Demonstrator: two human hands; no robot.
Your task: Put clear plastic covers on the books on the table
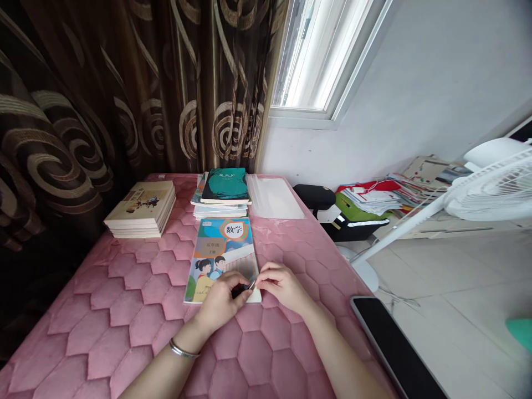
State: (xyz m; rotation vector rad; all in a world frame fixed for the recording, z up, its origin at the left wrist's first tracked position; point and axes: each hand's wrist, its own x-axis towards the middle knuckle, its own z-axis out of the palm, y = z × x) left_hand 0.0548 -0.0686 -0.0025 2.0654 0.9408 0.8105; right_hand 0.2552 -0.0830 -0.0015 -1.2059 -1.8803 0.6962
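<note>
A math textbook [224, 249] with a blue, illustrated cover lies flat on the pink quilted table cover [183, 354]. My left hand [222, 299] rests over its lower right part, thumb and fingers closed around the cover's bent-up corner, where a dark patch shows between them. Pale pages are visible beneath that corner. From the right, my right hand [282, 285] meets it with fingertips pinched at the same corner; the exact edge they hold is partly hidden.
Behind the textbook stands a book stack topped by a teal book [226, 185]. Beside it lie clear plastic sheets [276, 198]. At left is a stack of cream books [143, 208]. A black-topped device [394, 343] lies along the right edge, near a white fan [490, 188].
</note>
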